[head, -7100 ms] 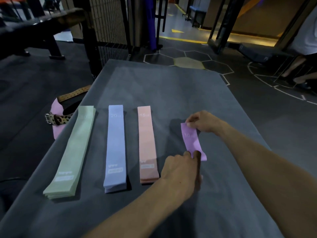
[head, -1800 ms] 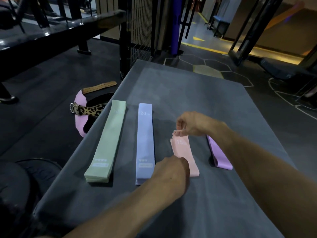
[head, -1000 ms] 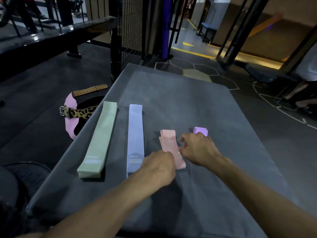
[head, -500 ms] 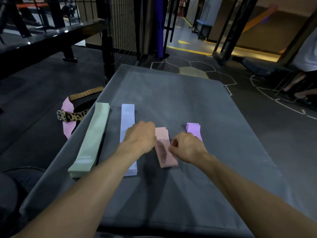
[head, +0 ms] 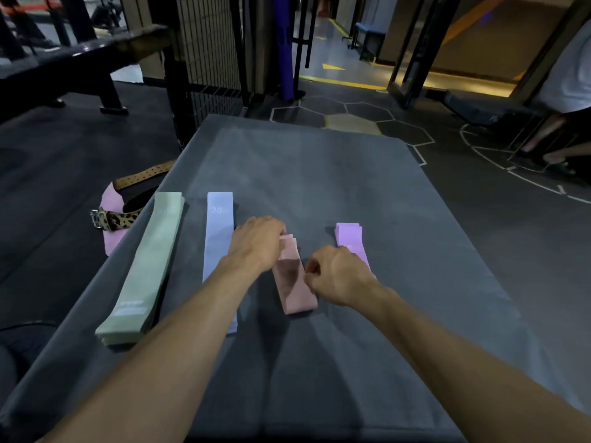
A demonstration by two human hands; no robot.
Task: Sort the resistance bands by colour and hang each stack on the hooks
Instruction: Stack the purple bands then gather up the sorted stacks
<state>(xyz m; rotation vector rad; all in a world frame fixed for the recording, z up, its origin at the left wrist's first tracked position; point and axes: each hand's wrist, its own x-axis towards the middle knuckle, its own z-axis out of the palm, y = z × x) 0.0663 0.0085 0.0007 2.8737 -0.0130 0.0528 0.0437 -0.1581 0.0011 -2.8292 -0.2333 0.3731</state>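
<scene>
Left hand (head: pixel 259 241) covers the far end of the pink stack (head: pixel 295 284); its fingertips and grip are concealed. Right hand (head: pixel 339 274) hides the near part of the purple stack (head: pixel 348 235). The left forearm crosses the blue stack (head: pixel 219 231). Label print on the green stack (head: pixel 144 266) is illegible. Table (head: pixel 319 174) near edge is cut off.

The blue band stack (head: pixel 218 238) carries the printed number "20" in white near its far end. The green band stack (head: pixel 145 266) bears a white label patch near its near end; its text is too blurred to read.
</scene>
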